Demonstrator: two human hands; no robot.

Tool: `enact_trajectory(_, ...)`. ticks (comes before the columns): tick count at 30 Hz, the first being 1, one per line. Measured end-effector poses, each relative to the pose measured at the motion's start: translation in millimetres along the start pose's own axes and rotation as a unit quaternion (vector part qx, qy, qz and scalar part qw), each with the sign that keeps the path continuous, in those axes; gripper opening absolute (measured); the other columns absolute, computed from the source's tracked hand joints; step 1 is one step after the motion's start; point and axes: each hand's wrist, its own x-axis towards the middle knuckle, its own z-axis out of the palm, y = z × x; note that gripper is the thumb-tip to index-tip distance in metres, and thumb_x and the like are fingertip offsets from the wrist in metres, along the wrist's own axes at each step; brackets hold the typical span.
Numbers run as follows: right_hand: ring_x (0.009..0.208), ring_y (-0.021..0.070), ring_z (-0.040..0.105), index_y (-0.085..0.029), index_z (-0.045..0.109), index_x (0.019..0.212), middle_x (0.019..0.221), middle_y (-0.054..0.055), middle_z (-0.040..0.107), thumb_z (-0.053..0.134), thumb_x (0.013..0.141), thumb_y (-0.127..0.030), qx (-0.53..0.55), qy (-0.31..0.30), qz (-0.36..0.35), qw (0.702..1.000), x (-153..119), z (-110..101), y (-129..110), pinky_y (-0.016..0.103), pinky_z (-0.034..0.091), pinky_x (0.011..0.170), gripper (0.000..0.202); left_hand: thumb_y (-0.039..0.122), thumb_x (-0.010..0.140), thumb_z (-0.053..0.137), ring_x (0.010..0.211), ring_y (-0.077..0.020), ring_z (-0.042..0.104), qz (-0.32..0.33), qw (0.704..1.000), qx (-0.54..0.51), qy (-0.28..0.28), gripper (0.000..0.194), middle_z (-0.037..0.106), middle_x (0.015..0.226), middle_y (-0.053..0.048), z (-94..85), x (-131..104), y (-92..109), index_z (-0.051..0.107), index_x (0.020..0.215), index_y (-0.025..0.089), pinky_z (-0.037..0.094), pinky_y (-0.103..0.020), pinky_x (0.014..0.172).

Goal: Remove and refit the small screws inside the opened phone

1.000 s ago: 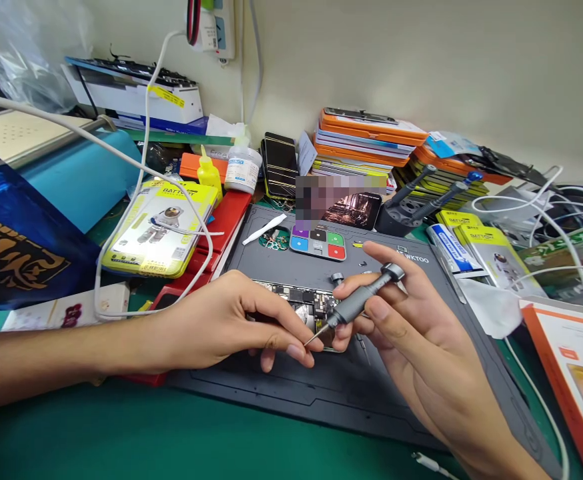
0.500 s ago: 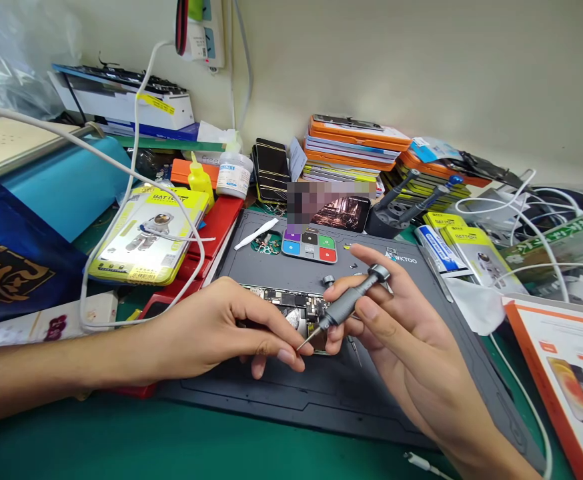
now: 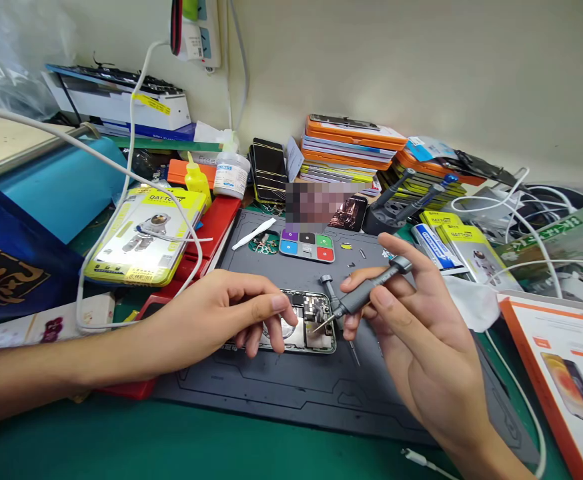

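Observation:
My right hand (image 3: pixel 416 327) grips a grey precision screwdriver (image 3: pixel 366 295), its thin tip slanting down to the left over an opened phone (image 3: pixel 296 337). The phone's circuit board and bare inside face up on a dark grey work mat (image 3: pixel 271 393). My left hand (image 3: pixel 251 310) hovers over the phone's left part and hides it; its fingers are loosely bent and apart, and I see nothing in them. A second screwdriver (image 3: pixel 328 288) lies on the mat beside the phone, partly behind the first one.
Behind the phone are a coloured magnetic pad (image 3: pixel 307 248), a white plastic pry tool (image 3: pixel 253 235) and a tool holder (image 3: pixel 385 217). Yellow battery packs (image 3: pixel 144 233) lie left, by a red case (image 3: pixel 216 227). An orange-edged box (image 3: pixel 559 373) is at right. White cables (image 3: pixel 131 147) cross the left side.
My left fingers have come off the screwdriver tip and spread, moving slightly left and up. My right hand has moved the screwdriver right, so more of the phone shows.

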Motion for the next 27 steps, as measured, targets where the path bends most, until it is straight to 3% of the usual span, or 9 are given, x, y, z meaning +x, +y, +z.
enact_trajectory(5, 0.066, 0.0143, 0.069, -0.031, 0.055, 0.143, 0.098, 0.002, 0.075, 0.062, 0.105, -0.026, 0.003, 0.008, 0.005, 1.000, 0.7, -0.2, 0.2, 0.028, 0.063, 0.059, 0.039, 0.054, 0.112, 0.053, 0.060, -0.0103, 0.061, 0.001, 0.999, -0.040, 0.008, 0.043, 0.077, 0.075, -0.001, 0.1, -1.9, -0.7, 0.064, 0.091, 0.018, 0.046, -0.021, 0.058)
enact_trajectory(12, 0.063, 0.0150, 0.068, -0.033, 0.050, 0.145, 0.098, 0.002, 0.075, 0.064, 0.105, -0.031, -0.041, 0.028, -0.006, 0.999, 1.9, -1.6, 1.5, 0.029, 0.061, 0.054, 0.042, 0.052, 0.114, 0.048, 0.061, -0.0121, 0.053, 0.006, 1.000, 0.001, 0.027, 0.050, 0.061, 0.060, 0.005, -1.5, -6.0, -0.4, 0.050, 0.075, 0.021, 0.045, -0.025, 0.065)
enact_trajectory(16, 0.064, 0.0163, 0.066, -0.034, 0.051, 0.145, 0.097, 0.002, 0.074, 0.066, 0.104, -0.031, -0.078, 0.049, -0.035, 0.995, -1.0, -0.5, 3.1, 0.031, 0.060, 0.054, 0.043, 0.053, 0.114, 0.048, 0.053, -0.0103, 0.047, -0.007, 0.999, -0.036, 0.016, 0.051, 0.051, 0.058, 0.008, -0.4, -4.9, -1.9, 0.046, 0.074, 0.021, 0.044, -0.023, 0.058)
enact_trajectory(20, 0.077, 0.0202, 0.068, -0.038, 0.051, 0.147, 0.100, 0.002, 0.073, 0.069, 0.104, -0.031, -0.162, 0.075, -0.089, 0.980, -8.7, 3.3, 6.0, 0.035, 0.061, 0.063, 0.047, 0.055, 0.112, 0.052, 0.051, -0.0100, 0.043, -0.006, 0.998, -0.060, 0.012, 0.051, 0.046, 0.057, 0.008, 1.6, -3.6, -2.6, 0.046, 0.074, 0.022, 0.043, -0.022, 0.053)
enact_trajectory(27, 0.081, 0.0220, 0.069, -0.038, 0.049, 0.152, 0.111, 0.004, 0.073, 0.065, 0.105, -0.025, -0.255, 0.034, -0.142, 0.956, -15.4, -0.2, 12.2, 0.044, 0.061, 0.076, 0.051, 0.051, 0.112, 0.054, 0.050, -0.0085, 0.042, -0.005, 0.999, -0.035, 0.013, 0.049, 0.044, 0.056, 0.009, 1.3, -3.8, -3.5, 0.045, 0.073, 0.021, 0.042, -0.019, 0.053)
